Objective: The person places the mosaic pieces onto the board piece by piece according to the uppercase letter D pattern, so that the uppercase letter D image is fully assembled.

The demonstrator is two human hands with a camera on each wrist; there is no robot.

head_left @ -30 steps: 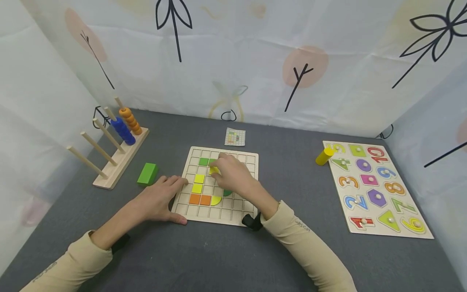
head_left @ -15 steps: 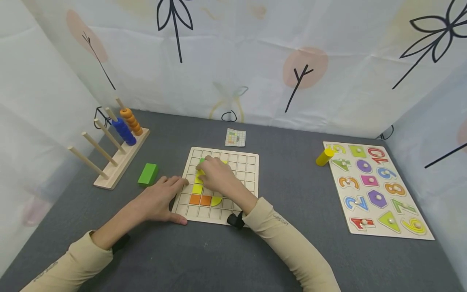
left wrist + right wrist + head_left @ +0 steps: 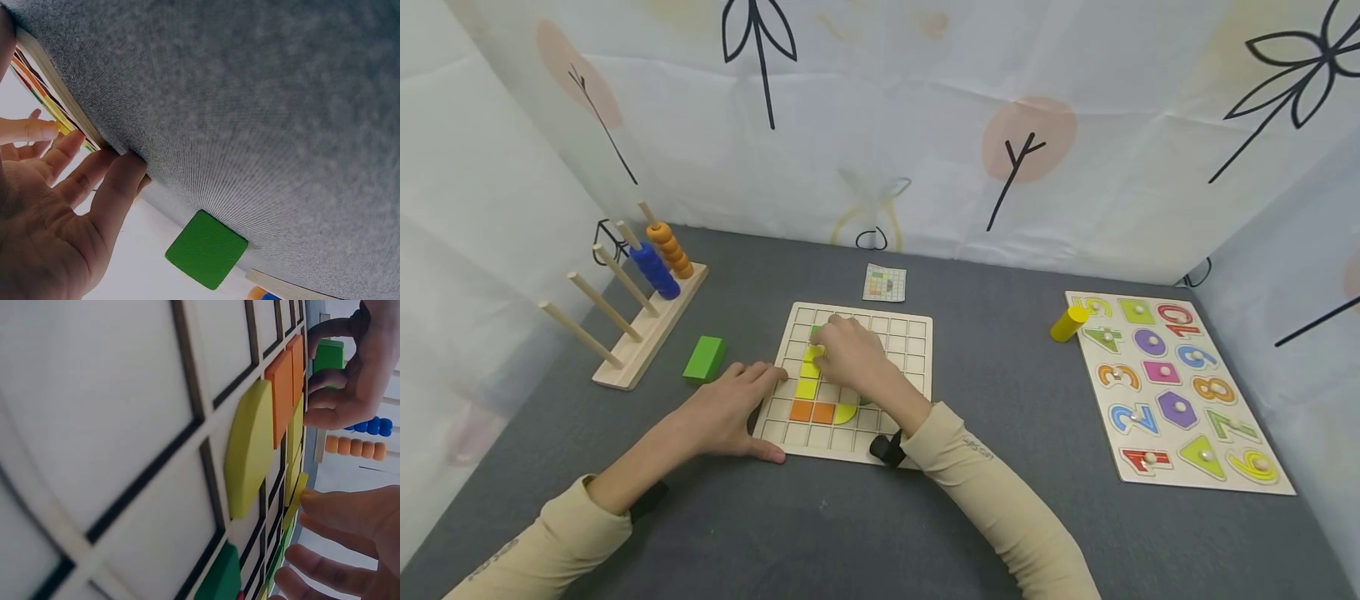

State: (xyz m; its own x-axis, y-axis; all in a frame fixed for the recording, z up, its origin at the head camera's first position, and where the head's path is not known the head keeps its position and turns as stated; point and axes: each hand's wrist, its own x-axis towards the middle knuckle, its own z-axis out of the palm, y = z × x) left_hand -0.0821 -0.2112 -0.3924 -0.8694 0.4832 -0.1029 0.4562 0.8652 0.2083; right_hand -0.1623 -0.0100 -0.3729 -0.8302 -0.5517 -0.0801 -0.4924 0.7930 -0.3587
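My right hand [image 3: 853,354] is over the wooden grid board [image 3: 914,367]. Thumb and index finger pinch a yellow tile [image 3: 299,495], tilted at the far end of a yellow column, as the right wrist view shows. Two orange tiles [image 3: 812,412] and a rounded yellow tile [image 3: 845,413] lie in the row nearer me. A dark green tile [image 3: 220,573] and light green ones are partly hidden by the right hand. My left hand [image 3: 737,408] rests at the board's left edge, fingertips touching it, thumb at the near corner.
Left of the board stands a green block [image 3: 704,358], with a peg stacker [image 3: 651,325] of blue and orange beads beyond. A small pattern card [image 3: 884,283] lies behind the board. To the right are a yellow cylinder [image 3: 1068,323] and a number puzzle [image 3: 1206,392]. Fabric walls enclose the table.
My right hand has moved left across the board to the yellow column, then shifted slightly right. The left hand has stayed at the board's edge.
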